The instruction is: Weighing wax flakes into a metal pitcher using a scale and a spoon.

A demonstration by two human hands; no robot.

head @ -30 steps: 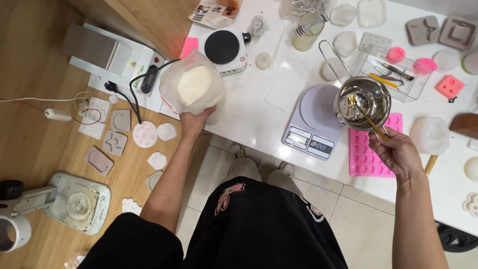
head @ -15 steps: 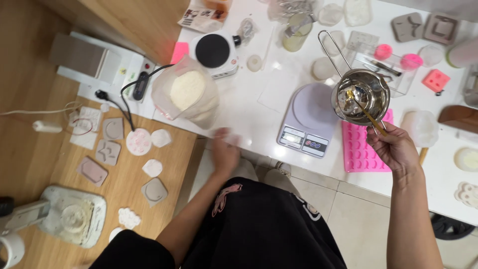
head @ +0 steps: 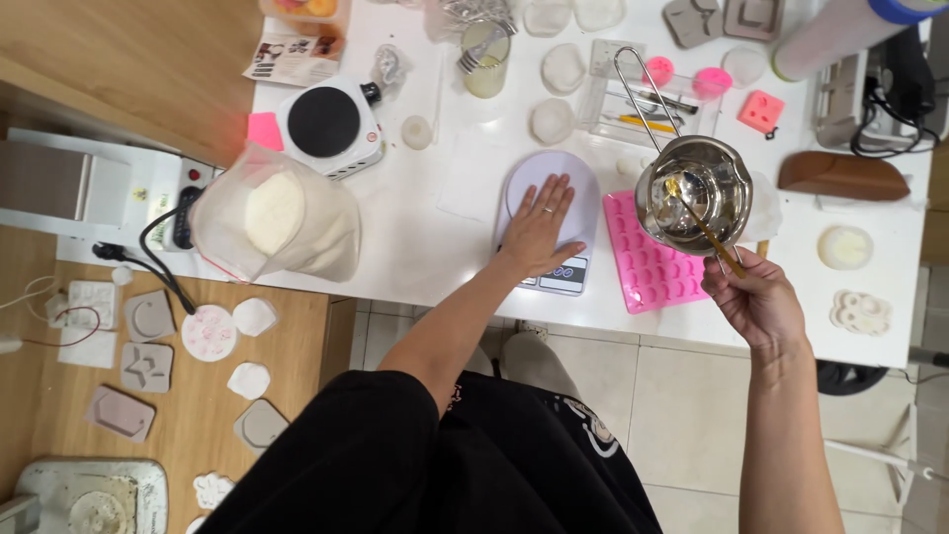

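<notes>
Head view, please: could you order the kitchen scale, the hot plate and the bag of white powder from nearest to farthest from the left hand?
1. Kitchen scale: directly under the left hand, which lies flat on its platform.
2. Hot plate: up and to the left on the white table.
3. Bag of white powder: farthest left, near the table's edge, though nearly level with the hot plate.

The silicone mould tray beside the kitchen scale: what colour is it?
Pink. The mould tray shows best in the head view, partly under the metal pot.

Clear bag (head: 277, 222) of white powder, table's left; scale screen (head: 565, 273) perhaps grey.
</notes>
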